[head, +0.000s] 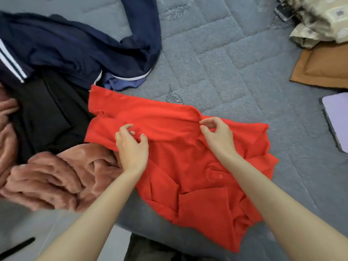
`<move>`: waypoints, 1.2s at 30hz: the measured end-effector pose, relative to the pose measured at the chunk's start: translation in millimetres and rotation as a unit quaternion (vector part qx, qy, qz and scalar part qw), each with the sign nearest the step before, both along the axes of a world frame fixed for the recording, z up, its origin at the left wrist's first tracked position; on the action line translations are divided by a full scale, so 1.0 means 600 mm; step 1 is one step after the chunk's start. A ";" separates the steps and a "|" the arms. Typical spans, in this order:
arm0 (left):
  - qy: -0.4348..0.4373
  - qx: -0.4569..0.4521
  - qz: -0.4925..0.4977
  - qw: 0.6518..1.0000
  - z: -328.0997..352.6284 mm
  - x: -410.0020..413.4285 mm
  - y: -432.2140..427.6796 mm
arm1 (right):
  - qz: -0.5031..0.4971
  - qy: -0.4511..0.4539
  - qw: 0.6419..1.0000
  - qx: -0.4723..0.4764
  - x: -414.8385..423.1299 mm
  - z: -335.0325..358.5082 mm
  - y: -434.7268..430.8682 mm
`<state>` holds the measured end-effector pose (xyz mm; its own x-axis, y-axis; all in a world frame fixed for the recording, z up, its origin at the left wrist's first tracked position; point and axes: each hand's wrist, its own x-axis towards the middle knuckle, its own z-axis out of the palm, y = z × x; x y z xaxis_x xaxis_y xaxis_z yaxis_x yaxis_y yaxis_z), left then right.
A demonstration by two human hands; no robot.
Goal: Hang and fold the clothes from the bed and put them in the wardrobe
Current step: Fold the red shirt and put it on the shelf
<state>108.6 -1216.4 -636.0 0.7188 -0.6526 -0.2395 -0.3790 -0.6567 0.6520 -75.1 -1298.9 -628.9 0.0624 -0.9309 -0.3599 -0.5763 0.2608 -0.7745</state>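
The right hand (219, 137) has its grip drawn together, thumb and forefinger pinching the end of a fold laid across the red shirt (197, 185). The left hand (132, 147) is curled over the same fold further left, thumb and fingers slightly apart; whether its grip truly clamps the cloth I cannot tell. The shirt lies spread and rumpled on the bed (235, 63), close to its near edge, button placket facing up. Touching the shirt's left side are a pink fleece blanket (56, 179) and a black garment (47, 113), both towards the bed's left edge. Beyond them is a navy garment (62, 44) with white stripes. Near the bed's right edge lie a tan cushion (323, 68) and some patterned fabric (320, 19), well apart from the shirt.
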 end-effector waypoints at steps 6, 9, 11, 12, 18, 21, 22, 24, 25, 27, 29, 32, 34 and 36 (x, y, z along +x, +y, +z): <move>-0.052 0.098 0.143 0.984 0.004 0.085 0.012 | 0.126 -0.023 0.991 -0.026 0.136 0.003 0.000; -0.016 0.089 0.194 0.977 -0.011 0.133 0.016 | 0.155 -0.023 0.987 -0.037 0.198 -0.008 0.000; 0.006 0.093 0.184 0.978 -0.023 0.161 0.029 | 0.177 -0.017 0.983 -0.051 0.240 -0.018 -0.004; 0.007 0.091 0.169 0.981 -0.028 0.174 0.038 | 0.192 -0.010 0.980 -0.058 0.262 -0.024 -0.009; 0.050 0.049 0.041 0.997 -0.037 0.221 0.069 | 0.263 0.028 0.963 -0.048 0.385 -0.059 -0.055; 0.083 0.004 0.018 0.996 -0.038 0.232 0.079 | 0.290 0.053 0.955 0.020 0.438 -0.082 -0.068; 0.092 -0.002 0.003 0.996 -0.037 0.230 0.082 | 0.292 0.062 0.953 0.045 0.447 -0.088 -0.071; 0.116 -0.022 -0.021 0.993 -0.035 0.228 0.087 | 0.304 0.091 0.946 0.064 0.453 -0.095 -0.069; 0.129 -0.040 -0.021 0.991 -0.034 0.228 0.089 | 0.309 0.103 0.944 0.043 0.453 -0.094 -0.064; 0.150 -0.085 0.003 0.985 -0.028 0.228 0.091 | 0.273 0.096 0.957 -0.013 0.443 -0.084 -0.052; 0.147 -0.129 0.027 0.980 -0.016 0.224 0.095 | 0.191 0.040 0.980 -0.025 0.423 -0.066 -0.044; 0.119 -0.174 0.041 0.977 0.010 0.213 0.110 | 0.063 -0.077 0.995 0.001 0.389 -0.025 -0.049; 0.106 -0.196 0.059 0.973 0.032 0.207 0.124 | 0.021 -0.122 0.992 -0.013 0.366 0.006 -0.061; 0.089 -0.215 0.070 0.970 0.062 0.200 0.136 | 0.057 -0.101 0.990 -0.081 0.344 0.038 -0.067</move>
<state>228.8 -1134.9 -598.7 0.7801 -0.6182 -0.0965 -0.1608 -0.3471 0.9240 131.3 -1338.9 -606.0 0.2246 -0.9585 -0.1755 -0.4246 0.0659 -0.9030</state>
